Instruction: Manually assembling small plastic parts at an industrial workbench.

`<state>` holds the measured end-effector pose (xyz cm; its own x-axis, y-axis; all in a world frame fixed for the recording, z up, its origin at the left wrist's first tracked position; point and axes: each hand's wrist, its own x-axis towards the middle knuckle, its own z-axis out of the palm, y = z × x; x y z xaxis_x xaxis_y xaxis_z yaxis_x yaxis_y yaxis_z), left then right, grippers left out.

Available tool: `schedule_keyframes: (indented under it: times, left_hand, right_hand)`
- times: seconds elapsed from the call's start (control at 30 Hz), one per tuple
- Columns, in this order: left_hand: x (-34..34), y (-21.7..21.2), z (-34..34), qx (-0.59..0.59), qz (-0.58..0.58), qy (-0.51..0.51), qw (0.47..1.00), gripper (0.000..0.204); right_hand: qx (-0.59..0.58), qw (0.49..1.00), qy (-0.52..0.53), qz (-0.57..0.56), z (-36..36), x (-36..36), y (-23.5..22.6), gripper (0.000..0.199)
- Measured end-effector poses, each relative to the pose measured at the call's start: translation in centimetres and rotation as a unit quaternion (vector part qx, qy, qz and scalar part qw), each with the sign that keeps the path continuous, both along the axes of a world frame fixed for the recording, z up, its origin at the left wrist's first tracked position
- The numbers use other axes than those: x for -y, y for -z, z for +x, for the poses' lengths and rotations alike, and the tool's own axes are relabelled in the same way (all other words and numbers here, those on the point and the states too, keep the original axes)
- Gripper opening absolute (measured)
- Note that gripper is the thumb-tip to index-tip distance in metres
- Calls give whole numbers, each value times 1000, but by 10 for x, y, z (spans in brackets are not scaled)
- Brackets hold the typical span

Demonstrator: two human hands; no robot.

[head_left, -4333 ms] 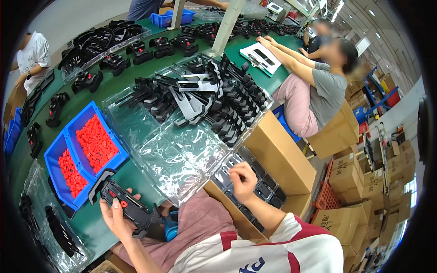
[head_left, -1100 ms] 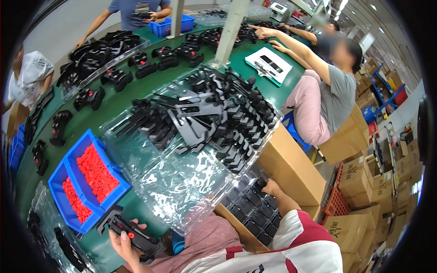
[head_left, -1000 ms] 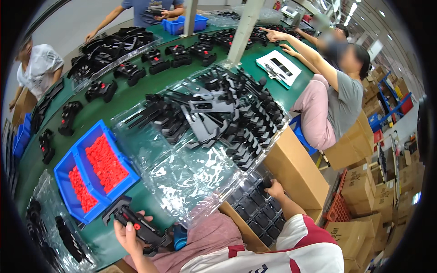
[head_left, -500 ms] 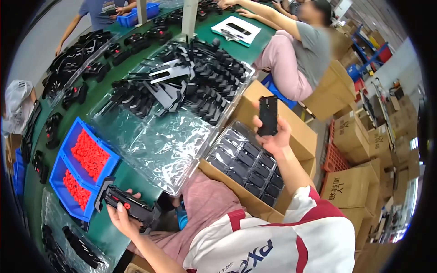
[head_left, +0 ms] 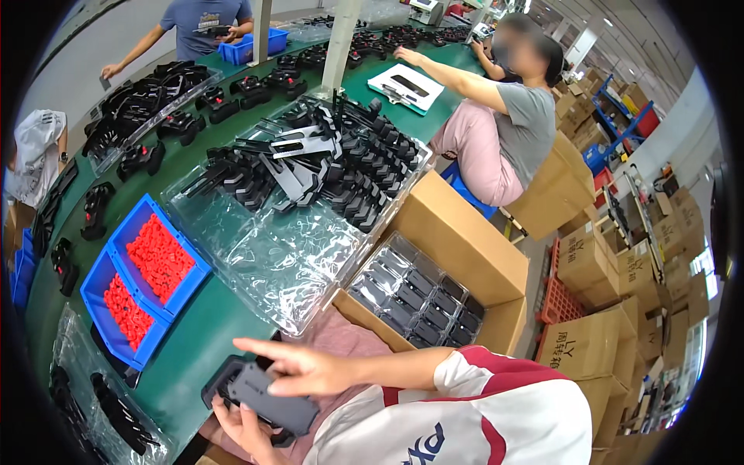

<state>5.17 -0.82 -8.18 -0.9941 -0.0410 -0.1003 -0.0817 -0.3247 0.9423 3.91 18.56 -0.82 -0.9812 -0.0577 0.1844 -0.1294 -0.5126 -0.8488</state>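
Fingers (head_left: 223,412) of the left hand (head_left: 246,434) grasp a black plastic holder (head_left: 262,391) by the desk (head_left: 209,333); the right hand (head_left: 316,372) lies over its top, fingers loosely spread. Beyond are a blue bin (head_left: 138,287) of red pieces (head_left: 161,262), a clear tray (head_left: 287,263) of black brackets (head_left: 364,182) and, rightward, an open carton (head_left: 469,232).

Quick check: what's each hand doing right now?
Left hand: closed, holding a black plastic bracket assembly.
Right hand: over the assembly, index finger extended; whether it grips cannot be told.
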Motion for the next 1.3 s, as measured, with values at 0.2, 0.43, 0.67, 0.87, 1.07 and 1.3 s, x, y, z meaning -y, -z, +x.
schedule_keyframes:
  times: [0.2, 0.43, 0.67, 0.87, 1.07, 1.3]
  left_hand:
    - [20, 44, 15, -62, 49, 44, 996, 41]
    - [20, 49, 14, -123, 167, 120, 971, 47]
    - [15, 31, 18, -63, 272, 93, 956, 55]
    - [-8, 10, 21, -142, 166, 64, 974, 58]
    - [-7, -4, 29, -93, 167, 45, 981, 58]
    - [-3, 6, 15, -135, 154, 33, 978, 52]
  right_hand:
    - [-139, 968, -134, 163, -1, 7, 29, 42]
    - [3, 939, -203, 276, -1, -4, 6, 40]
    - [-14, 935, -157, 319, -1, 3, 15, 31]
    - [-10, 956, -39, 290, 5, 14, 20, 12]
    - [93, 973, -114, 179, 5, 20, 27, 16]
    - [101, 969, -77, 213, 3, 29, 35, 17]
